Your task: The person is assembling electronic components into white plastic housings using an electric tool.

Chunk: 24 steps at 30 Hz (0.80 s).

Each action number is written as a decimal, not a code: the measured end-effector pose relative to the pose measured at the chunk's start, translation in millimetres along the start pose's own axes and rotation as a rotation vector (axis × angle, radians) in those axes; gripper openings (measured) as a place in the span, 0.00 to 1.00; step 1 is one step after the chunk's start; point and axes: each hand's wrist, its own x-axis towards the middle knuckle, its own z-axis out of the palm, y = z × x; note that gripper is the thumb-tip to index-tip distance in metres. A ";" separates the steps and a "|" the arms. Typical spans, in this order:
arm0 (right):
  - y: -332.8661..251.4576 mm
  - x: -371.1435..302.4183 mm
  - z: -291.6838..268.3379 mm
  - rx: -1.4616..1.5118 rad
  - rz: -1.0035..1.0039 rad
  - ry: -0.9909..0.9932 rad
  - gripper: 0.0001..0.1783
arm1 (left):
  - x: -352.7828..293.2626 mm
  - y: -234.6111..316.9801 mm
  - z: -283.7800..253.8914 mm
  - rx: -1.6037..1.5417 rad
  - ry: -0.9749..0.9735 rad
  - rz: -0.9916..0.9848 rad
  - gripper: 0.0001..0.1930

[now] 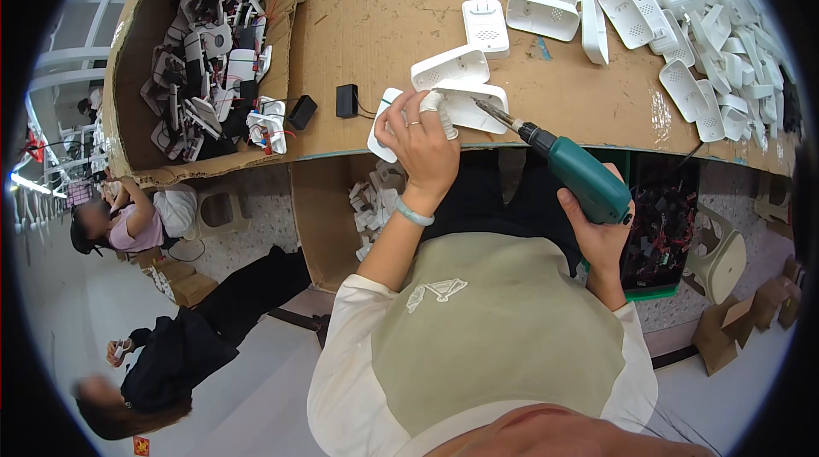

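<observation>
My right hand (pixel 604 231) is wrapped round a green electric screwdriver (pixel 589 180), whose bit points left and down at an open white plastic housing (pixel 482 112). The bit's tip is over the housing; whether it touches a screw cannot be made out. My left hand (pixel 420 141) is closed at the left end of that housing, with white wrapping (pixel 439 109) round a finger or two. Under and beside my left fingers lies a rounded white cover (pixel 382 128). Just beyond stands another white shell (pixel 450 69). A small black box (pixel 347 101) with a thin wire lies left of the hand.
A carton (pixel 136 98) full of white and black wired parts stands at the left. White shells (pixel 627 17) are heaped at the right of the cardboard-covered table (pixel 375 22). Below its edge are a box (pixel 320 227) of white parts and a dark crate (pixel 657 244). Two people are at the left.
</observation>
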 end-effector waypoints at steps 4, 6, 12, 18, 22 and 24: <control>0.5 -4.0 1.7 0.023 0.027 0.006 0.15 | 10.3 7.1 -10.6 0.052 0.053 -0.043 0.12; 0.0 -6.9 0.9 0.040 0.052 0.010 0.15 | 11.9 5.3 -16.5 -0.032 0.140 -0.054 0.10; -1.1 -17.2 -1.3 0.005 0.047 0.077 0.14 | -12.2 -8.8 -28.0 -0.385 0.152 -0.116 0.08; -4.6 -28.2 -0.1 -0.004 0.073 0.078 0.13 | 3.4 -0.5 -25.8 -0.238 -0.051 0.134 0.13; -10.1 -37.9 8.3 -0.137 0.011 0.095 0.13 | 5.7 5.3 -24.5 -0.229 -0.156 0.175 0.17; -11.8 -41.4 13.8 -0.202 -0.063 0.094 0.13 | 5.1 9.7 -23.4 -0.228 -0.181 0.178 0.17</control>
